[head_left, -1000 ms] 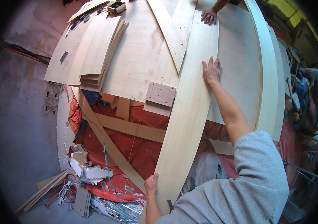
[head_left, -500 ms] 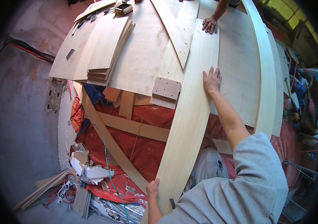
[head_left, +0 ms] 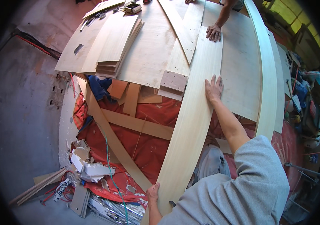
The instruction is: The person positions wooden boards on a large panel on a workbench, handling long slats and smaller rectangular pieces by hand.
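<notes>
Gripping long plank (head_left: 190, 127) edges: left hand (head_left: 153, 193), right hand (head_left: 214, 89).

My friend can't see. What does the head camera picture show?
A person's left hand grips the near end of a long pale wooden board, and the right hand presses flat on it. Another person's hand rests on its far end, over plywood sheets.
</notes>
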Motion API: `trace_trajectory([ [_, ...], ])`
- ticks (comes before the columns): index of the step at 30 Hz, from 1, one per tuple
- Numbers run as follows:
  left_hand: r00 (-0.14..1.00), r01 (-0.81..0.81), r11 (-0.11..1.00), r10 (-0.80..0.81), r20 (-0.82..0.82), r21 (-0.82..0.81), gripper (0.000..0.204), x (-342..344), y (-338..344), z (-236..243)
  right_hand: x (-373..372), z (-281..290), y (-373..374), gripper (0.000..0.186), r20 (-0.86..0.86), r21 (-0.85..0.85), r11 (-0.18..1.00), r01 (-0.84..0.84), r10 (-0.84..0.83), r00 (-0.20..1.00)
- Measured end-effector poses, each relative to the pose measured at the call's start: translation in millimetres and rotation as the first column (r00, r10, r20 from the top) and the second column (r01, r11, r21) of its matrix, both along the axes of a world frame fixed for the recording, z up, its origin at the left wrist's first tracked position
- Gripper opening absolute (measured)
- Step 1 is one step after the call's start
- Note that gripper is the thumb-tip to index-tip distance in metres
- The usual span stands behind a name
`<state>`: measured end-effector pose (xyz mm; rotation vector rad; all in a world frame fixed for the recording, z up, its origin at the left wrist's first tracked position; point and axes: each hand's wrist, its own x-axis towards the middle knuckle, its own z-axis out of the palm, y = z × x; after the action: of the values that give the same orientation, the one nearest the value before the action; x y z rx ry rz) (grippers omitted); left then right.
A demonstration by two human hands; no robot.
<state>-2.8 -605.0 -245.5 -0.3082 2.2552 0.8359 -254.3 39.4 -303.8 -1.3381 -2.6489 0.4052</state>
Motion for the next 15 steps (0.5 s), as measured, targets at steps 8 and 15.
trace_trajectory([
  [8,0.998,-0.044,0.998,0.046,-0.037,0.034,0.068,29,-36,8,28,1,-44,0.08,0.02,0.055,0.998,-0.009,0.008,1.0],
  [15,0.999,-0.014,1.0,0.014,-0.033,0.015,0.069,57,-79,19,63,8,-83,0.081,0.014,-0.005,1.0,0.006,-0.006,1.0],
])
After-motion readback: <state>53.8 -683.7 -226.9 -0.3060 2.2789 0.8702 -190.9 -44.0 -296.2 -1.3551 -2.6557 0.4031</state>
